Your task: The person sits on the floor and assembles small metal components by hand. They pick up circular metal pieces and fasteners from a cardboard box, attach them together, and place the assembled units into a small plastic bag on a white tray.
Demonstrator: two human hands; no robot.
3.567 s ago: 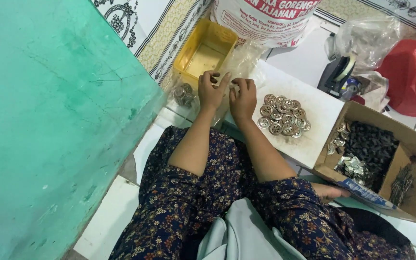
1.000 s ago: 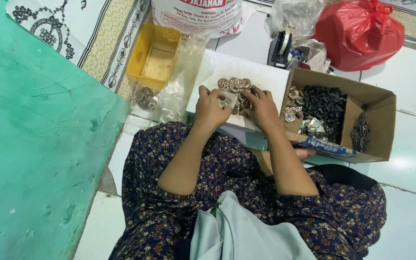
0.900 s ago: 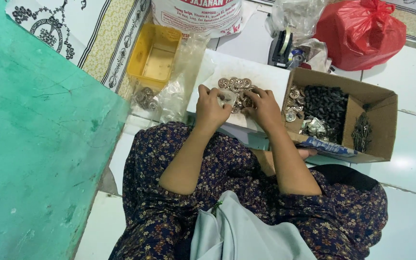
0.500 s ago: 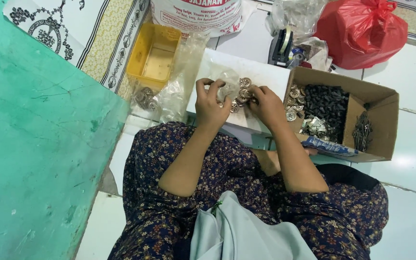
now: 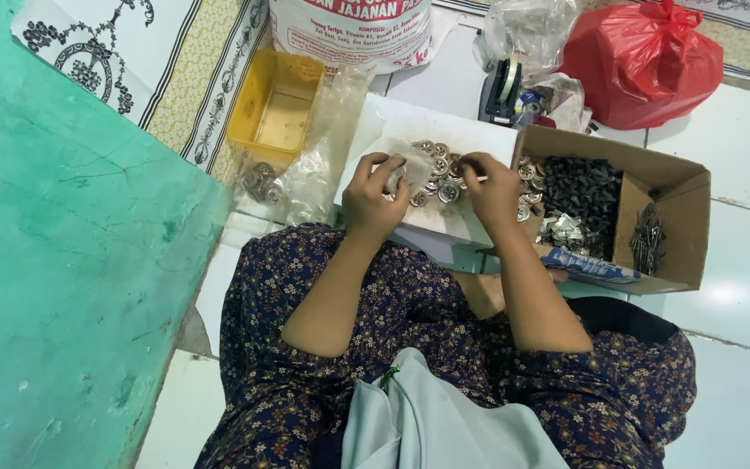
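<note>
- Your left hand [image 5: 373, 195] pinches a small clear plastic bag [image 5: 411, 169] over the flat white board [image 5: 392, 130].
- Your right hand [image 5: 490, 189] pinches a small part I cannot make out, touching the heap of round silver metal pieces [image 5: 441, 174] lying mid-board between both hands.

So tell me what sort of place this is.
Probably a home floor used for piecework: white floor tiles, a patterned mat, and a cardboard box of small parts beside the silver discs under both hands.
</note>
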